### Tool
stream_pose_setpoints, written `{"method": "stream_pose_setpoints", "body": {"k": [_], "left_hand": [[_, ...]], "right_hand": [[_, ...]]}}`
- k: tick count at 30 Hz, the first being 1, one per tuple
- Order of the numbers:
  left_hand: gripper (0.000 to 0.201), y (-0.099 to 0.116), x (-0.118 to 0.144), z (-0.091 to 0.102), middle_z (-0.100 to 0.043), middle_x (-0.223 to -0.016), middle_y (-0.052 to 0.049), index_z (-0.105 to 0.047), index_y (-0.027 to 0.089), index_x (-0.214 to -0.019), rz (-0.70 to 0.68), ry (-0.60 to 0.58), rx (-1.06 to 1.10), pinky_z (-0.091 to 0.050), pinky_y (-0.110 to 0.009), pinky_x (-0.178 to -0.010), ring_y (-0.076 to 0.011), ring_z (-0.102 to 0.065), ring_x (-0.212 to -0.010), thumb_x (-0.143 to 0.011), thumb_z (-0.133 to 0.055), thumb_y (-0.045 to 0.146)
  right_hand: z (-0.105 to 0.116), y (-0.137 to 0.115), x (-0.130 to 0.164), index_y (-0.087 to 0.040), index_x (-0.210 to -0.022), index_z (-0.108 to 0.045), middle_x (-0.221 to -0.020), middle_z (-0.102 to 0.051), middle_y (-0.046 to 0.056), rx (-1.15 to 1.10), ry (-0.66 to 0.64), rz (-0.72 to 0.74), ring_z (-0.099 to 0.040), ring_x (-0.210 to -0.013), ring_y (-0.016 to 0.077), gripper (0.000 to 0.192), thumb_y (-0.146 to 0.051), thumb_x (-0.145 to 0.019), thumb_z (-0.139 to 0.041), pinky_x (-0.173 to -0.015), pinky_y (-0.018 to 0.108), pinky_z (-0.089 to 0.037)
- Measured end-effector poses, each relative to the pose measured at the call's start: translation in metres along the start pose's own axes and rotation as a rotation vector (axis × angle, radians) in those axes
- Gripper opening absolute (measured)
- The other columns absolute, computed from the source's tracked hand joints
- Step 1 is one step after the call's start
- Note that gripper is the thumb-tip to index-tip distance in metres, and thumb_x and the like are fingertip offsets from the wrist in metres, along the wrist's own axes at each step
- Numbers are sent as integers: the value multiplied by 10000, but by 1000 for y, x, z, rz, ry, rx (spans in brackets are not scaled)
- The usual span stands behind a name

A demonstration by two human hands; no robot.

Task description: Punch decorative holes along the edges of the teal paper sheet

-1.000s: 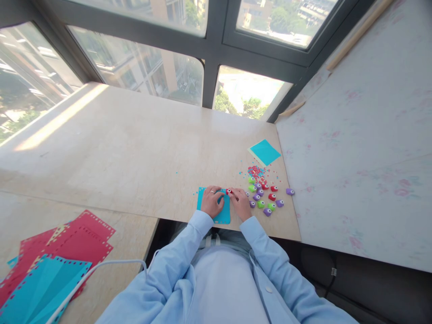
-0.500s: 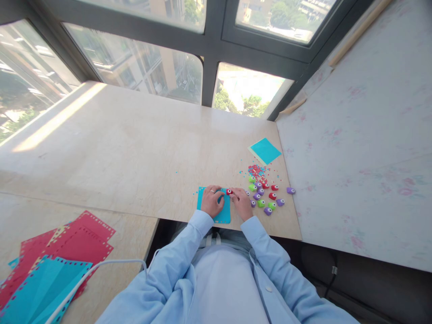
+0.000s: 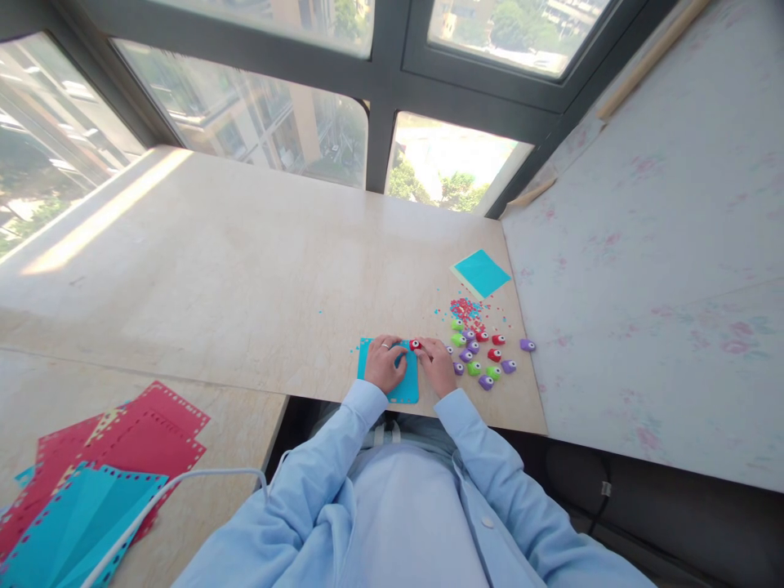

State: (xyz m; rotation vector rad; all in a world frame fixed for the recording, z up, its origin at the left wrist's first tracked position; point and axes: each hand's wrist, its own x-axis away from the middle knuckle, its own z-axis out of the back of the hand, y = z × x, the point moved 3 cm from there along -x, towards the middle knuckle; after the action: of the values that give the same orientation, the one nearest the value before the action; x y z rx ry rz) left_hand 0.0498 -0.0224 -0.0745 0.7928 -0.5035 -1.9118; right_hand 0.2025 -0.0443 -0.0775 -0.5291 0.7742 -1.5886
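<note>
A blue sheet of paper [image 3: 405, 390] lies at the near edge of the beige table [image 3: 245, 269]. My left hand [image 3: 384, 364] rests flat on the sheet and holds it down. My right hand [image 3: 438, 366] sits at the sheet's right edge, its fingers on a small red punch [image 3: 416, 345] at the sheet's top right corner. Just right of that hand lie several small red, green and purple punches [image 3: 483, 359].
A small blue square of paper [image 3: 481, 273] lies further back on the right, with a scatter of tiny red and blue paper bits [image 3: 464, 310] before it. Red and blue punched sheets [image 3: 91, 465] lie at the near left, crossed by a white cable [image 3: 184, 486]. Windows run behind the table.
</note>
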Motion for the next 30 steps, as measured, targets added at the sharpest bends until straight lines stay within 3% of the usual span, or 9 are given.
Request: {"method": "stream_pose_setpoints", "body": {"k": [7,11,14,20,26,30], "left_hand": [[142,0,0,1,-663,-1072,-61,-709,236,-867,-2,-3,1,-431,-441,-941,-244,-537,-1083,-772,-631,166],[129,0,0,0,-663,-1074,-59,-711,235,-862,2,-6,0,-427,-437,-943,-244,-539,-1081,-776,-630,181],[136,-1,0,0,-662,-1076,-62,-713,237,-857,5,-6,9,-426,-444,-942,-251,-542,-1082,-773,-626,175],[133,-2,0,0,-666,-1072,-53,-711,232,-842,-6,-3,13,-426,-436,-945,-247,-540,-1073,-765,-628,161],[130,-2,0,-1,-665,-1063,-60,-711,226,-838,-14,0,17,-428,-430,-938,-243,-543,-1067,-768,-621,163],[129,-2,0,-1,-664,-1062,-62,-709,228,-838,-18,6,20,-432,-434,-934,-244,-546,-1064,-771,-618,165]], "right_hand": [[2,-4,1,-188,-1164,-650,-1109,-627,127,-24,16,-28,-590,-1016,251,364,-335,-860,-516,-898,413,-480],[9,-7,0,-156,-1214,-582,-1093,-634,135,-86,41,-128,-632,-791,207,456,-391,-824,-567,-739,364,-523],[17,-10,-8,-138,-1118,-590,-998,-661,114,-161,43,-215,-620,-622,162,412,-415,-815,-556,-632,322,-515],[20,-10,-33,-174,-857,-560,-651,-639,-6,-224,-140,-332,-574,-480,126,234,-372,-745,-619,-492,241,-438],[11,-1,-44,-178,-743,-546,-549,-594,-46,-210,-264,-399,-522,-429,96,200,-307,-693,-691,-462,211,-387],[11,-4,-47,-175,-706,-558,-545,-599,-41,-74,-289,-379,-536,-446,94,136,-244,-725,-673,-501,212,-402]]}}
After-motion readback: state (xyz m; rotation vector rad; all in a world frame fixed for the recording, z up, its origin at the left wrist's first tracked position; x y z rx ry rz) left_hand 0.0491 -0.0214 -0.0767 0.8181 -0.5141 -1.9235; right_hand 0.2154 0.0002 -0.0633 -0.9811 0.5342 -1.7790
